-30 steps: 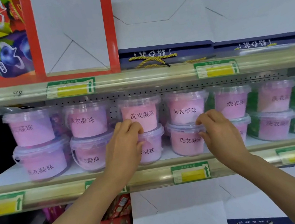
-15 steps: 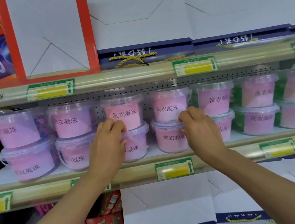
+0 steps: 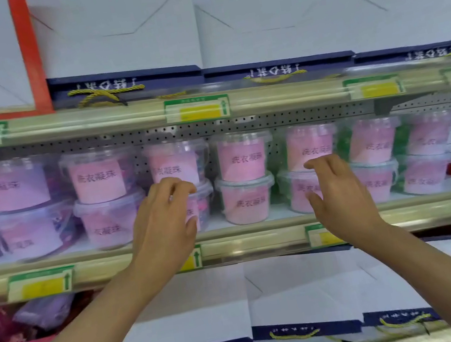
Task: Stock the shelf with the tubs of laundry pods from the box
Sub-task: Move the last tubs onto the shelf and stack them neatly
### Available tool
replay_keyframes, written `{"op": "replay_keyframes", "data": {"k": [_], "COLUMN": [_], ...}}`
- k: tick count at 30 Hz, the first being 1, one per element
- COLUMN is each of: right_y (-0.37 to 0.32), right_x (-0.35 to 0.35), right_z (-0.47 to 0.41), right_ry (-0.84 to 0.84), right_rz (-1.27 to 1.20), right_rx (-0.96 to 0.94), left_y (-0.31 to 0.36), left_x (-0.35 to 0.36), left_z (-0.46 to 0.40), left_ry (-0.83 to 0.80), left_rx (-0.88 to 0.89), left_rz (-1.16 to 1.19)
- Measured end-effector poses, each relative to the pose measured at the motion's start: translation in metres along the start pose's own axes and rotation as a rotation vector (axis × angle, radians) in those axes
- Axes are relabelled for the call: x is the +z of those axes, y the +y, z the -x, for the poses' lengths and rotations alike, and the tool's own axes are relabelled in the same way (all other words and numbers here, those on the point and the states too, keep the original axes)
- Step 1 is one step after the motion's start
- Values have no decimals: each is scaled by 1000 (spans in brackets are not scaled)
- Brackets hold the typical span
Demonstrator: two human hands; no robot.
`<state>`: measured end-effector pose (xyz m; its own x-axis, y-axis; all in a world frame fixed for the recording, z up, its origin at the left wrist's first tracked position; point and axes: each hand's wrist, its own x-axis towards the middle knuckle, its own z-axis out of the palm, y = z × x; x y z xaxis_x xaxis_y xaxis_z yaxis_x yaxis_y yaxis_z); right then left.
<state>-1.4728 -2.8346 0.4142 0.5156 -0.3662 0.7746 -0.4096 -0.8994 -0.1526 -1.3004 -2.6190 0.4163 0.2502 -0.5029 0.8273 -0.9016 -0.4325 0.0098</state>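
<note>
Shelf (image 3: 228,231) stacked two-high with pink tubs.
Your left hand (image 3: 165,225) curls round a lower tub (image 3: 201,204); your right hand (image 3: 339,196) hovers, fingers loosely spread.

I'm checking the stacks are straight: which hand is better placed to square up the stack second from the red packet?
Probably the right hand: it hovers open in front of that lower tub, fingers near its lid. The left hand is curled around another tub further left.

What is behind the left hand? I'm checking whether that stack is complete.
Behind the left hand stands a clear lidded tub of pink laundry pods, with another tub stacked on top. The hand covers most of the lower tub.
</note>
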Motion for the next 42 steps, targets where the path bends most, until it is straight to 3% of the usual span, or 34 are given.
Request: {"op": "replay_keyframes", "data": {"k": [4,9,19,31,37,42], "right_y": [52,81,84,73,70,57], "right_x": [-9,-7,8,8,0,-32], "right_z": [-2,-18,-33,-34,-22,3], "right_ry": [-17,-48,-58,15,-137,-395], "right_rz": [26,5,45,81,60,119], "right_rx": [22,-129,-241,-243,-168,-146], "left_y": [51,83,98,96,97,109], "left_x": [24,50,63,61,53,30], "left_z": [-19,-42,-60,-59,-56,-46], "left_ry": [-26,-78,-154,-166,-194,-378], "left_rx": [63,17,-98,-71,-73,-105], "left_rz": [-60,-180,-361,-348,-306,-283]}}
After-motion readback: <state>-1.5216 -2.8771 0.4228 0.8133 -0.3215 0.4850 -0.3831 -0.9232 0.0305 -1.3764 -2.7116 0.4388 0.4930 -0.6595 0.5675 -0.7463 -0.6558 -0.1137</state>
